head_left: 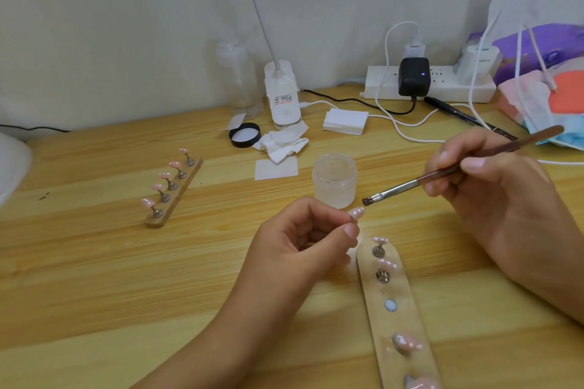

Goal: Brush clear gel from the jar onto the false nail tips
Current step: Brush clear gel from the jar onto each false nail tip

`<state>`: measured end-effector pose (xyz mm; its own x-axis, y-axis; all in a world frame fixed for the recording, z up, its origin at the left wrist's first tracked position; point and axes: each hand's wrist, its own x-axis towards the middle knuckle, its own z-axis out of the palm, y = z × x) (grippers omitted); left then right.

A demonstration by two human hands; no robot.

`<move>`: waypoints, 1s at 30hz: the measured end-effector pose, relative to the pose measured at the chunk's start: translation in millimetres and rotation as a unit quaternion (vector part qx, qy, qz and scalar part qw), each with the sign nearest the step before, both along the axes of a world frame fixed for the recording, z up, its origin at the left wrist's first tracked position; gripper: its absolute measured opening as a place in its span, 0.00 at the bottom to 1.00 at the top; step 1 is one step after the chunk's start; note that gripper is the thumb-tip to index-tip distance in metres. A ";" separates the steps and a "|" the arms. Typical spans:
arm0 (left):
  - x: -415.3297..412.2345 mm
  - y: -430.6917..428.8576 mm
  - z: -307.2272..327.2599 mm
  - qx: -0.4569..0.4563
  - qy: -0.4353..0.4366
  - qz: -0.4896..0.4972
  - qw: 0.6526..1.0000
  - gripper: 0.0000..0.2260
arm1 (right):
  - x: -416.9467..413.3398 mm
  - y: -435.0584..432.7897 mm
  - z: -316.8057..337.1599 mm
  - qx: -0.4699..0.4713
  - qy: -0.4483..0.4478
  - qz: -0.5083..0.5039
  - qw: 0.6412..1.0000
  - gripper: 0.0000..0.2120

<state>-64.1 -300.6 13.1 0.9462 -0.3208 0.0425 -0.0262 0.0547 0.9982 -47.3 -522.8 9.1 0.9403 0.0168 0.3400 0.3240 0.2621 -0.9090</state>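
My left hand [303,240] pinches a small metal stand carrying a pink false nail tip [357,213], lifted just in front of the frosted open gel jar [335,180]. My right hand [493,193] grips a brown-handled brush [442,172]; its dark bristles hover just above the held tip. A wooden holder strip [401,319] runs toward me below my hands, with several pink tips on metal stands and one bare magnet spot. A second wooden holder [175,196] with several pink tips lies at the left.
The jar's black lid [245,135], crumpled wipes [281,144] and a white pad [276,168] lie behind the jar. Farther back stand a clear bottle [238,79], a lamp base [282,98], a power strip [429,84] with cables, a black pen [467,117] and face masks [543,104].
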 end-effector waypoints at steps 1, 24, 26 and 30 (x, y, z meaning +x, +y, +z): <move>0.0 -0.1 -0.3 -0.002 0.003 0.003 1.000 0.01 | -0.4 0.9 -0.1 -0.005 -0.009 0.016 1.000 0.10; 1.4 1.1 -4.5 0.021 -0.007 0.014 1.000 0.02 | -3.6 3.9 1.4 -0.013 -0.018 0.038 0.999 0.14; 1.8 1.1 -5.1 0.027 -0.008 0.018 0.999 0.02 | -3.4 4.3 1.1 -0.019 -0.018 0.049 0.998 0.14; 1.9 1.1 -5.1 0.025 -0.008 0.014 1.000 0.03 | -3.0 4.0 -1.6 -0.037 -0.016 0.041 0.998 0.10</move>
